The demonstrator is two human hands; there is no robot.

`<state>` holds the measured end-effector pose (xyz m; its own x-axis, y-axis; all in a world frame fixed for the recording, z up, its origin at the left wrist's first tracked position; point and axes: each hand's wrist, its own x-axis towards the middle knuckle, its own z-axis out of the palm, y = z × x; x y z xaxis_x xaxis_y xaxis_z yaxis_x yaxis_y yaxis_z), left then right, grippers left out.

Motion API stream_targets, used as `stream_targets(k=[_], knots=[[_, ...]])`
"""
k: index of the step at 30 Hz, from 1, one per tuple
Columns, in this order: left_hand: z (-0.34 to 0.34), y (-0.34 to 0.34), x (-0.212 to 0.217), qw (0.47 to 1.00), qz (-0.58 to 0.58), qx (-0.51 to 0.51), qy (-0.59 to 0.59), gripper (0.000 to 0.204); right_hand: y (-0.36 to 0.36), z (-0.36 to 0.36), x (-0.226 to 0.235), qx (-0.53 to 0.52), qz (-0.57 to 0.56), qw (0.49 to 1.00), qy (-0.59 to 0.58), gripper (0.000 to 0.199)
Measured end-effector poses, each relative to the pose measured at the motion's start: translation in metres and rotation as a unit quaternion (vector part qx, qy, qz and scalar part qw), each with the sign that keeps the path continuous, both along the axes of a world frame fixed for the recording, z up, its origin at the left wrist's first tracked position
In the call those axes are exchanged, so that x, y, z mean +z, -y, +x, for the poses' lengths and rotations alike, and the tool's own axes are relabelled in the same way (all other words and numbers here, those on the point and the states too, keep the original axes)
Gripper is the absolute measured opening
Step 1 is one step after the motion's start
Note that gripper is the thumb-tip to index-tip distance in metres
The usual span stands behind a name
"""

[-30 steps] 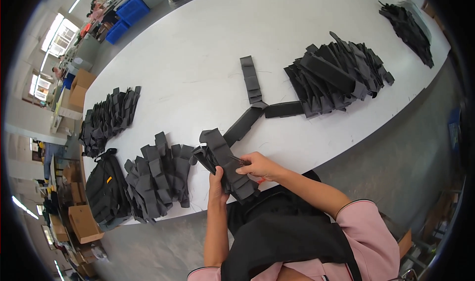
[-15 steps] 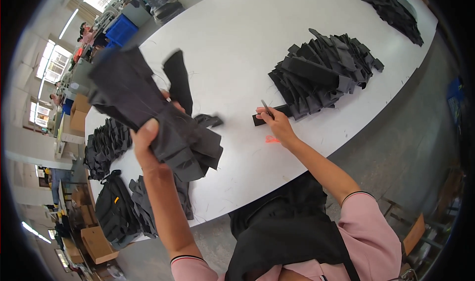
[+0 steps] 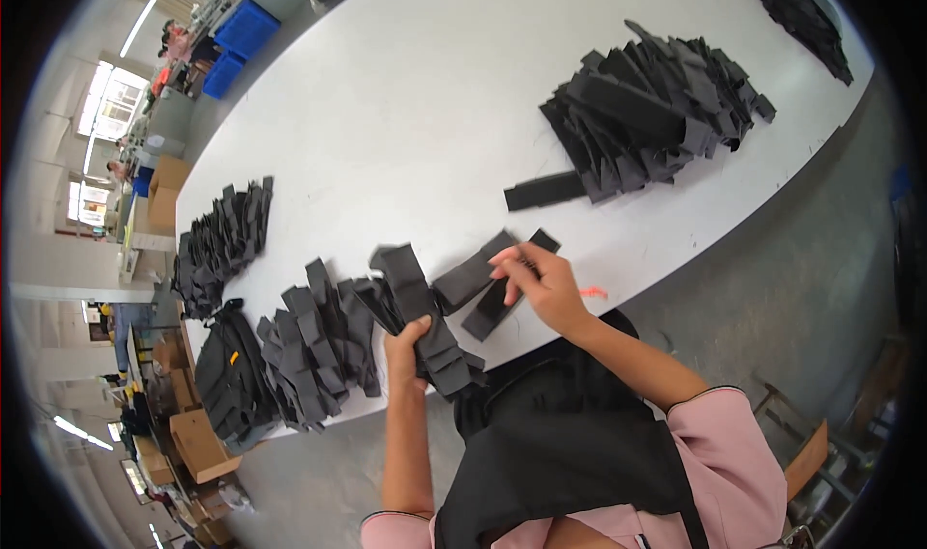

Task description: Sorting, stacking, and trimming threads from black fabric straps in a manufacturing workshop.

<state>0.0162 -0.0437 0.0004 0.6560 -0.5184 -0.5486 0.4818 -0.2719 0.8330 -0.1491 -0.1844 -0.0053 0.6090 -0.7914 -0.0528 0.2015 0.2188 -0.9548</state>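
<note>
A thick bundle of black fabric strips (image 3: 425,322) sits gripped in the left hand (image 3: 406,346), stacked flat and fanning out at its lower end (the edges stepped like cards). Just right of it, two more black strips lie flat on the table: one (image 3: 471,276) beside the bundle, the other (image 3: 507,288) under the right hand (image 3: 543,283), fingertips pressing it.

Brown cardboard boxes (image 3: 198,443) sit open on the floor at the lower left of the frame – plain, no visible print. Another brown carton (image 3: 166,180) stands at the left edge, and two blue plastic crates (image 3: 237,37) sit at the upper left – no labels, signs or screens can be made out.
</note>
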Motion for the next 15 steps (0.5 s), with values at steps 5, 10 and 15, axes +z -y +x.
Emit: stream_targets(k=[5,10,15], knots=[[-0.032,-0.053,-0.026,0.995,-0.024,0.033,-0.09,0.037,-0.033,0.026,-0.056,0.042,-0.3,0.949,-0.086,0.021],[-0.028,-0.075,-0.027,0.995,-0.009,0.046,-0.092,0.04,-0.045,0.026,-0.076,0.107,-0.385,0.89,-0.219,0.019],[-0.032,-0.079,-0.031,0.993,-0.034,0.086,-0.072,0.041,-0.048,0.02,-0.06,0.088,-0.414,0.883,-0.206,0.024]])
